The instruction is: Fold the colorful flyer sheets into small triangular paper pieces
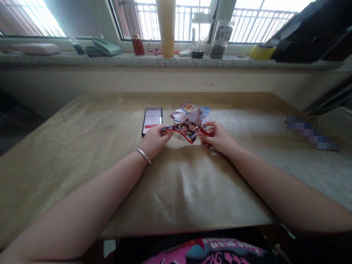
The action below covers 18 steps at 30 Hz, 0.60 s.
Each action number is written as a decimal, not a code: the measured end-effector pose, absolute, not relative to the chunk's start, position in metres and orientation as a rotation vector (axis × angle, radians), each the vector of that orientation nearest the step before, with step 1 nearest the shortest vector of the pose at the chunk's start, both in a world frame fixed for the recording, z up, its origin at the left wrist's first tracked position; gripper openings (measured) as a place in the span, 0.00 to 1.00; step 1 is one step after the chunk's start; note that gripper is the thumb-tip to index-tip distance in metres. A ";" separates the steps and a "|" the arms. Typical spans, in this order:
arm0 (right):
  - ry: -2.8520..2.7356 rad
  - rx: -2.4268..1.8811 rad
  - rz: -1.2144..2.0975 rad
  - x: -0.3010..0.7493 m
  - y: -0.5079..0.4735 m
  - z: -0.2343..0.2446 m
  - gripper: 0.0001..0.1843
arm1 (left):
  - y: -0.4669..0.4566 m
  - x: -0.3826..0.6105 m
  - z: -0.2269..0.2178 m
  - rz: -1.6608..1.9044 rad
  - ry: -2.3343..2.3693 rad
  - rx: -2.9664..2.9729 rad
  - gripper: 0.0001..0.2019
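My left hand [154, 140] and my right hand [218, 137] both pinch a folded colourful printed sheet [187, 131] with pictures of people on it, held just above the table. The left hand grips its left end, the right hand its right end. A silver bangle [143, 155] sits on my left wrist. Behind the folded sheet lies a small stack of similar colourful leaflets [192, 111]. A phone [152, 119] with a lit screen lies flat just left of the stack, near my left hand.
The wooden table [82, 146] is covered by brownish paper. A blurred-out object [312, 132] lies at the right. The stone windowsill [137, 60] behind carries a red cup [138, 46], a tall yellow cylinder [166, 27], jars and a dark bag [310, 33].
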State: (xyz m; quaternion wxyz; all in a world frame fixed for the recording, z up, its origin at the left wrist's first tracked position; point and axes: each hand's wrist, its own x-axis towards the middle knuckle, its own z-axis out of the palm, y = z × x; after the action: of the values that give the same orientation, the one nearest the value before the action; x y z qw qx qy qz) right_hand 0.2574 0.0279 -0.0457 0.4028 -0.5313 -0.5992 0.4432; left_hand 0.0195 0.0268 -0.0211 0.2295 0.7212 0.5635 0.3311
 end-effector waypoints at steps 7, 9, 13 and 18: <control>-1.676 -1.284 1.078 0.247 0.020 -0.048 0.40 | 0.030 0.021 -0.029 0.946 1.503 1.868 0.11; -1.744 -1.284 1.020 0.247 0.018 -0.048 0.41 | 0.029 0.023 -0.030 0.928 1.489 1.841 0.10; -1.693 -1.219 1.023 0.249 0.015 -0.042 0.31 | 0.027 0.024 -0.028 0.927 1.317 1.793 0.09; -1.632 -1.204 1.068 0.252 0.015 -0.036 0.24 | 0.027 0.021 -0.029 0.948 1.250 1.796 0.10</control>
State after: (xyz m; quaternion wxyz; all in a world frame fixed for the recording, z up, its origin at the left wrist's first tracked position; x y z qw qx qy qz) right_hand 0.2518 0.0147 -0.0357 0.4122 -0.4787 -0.6486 0.4246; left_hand 0.0210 0.0269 -0.0285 0.3693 0.6999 0.4872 0.3693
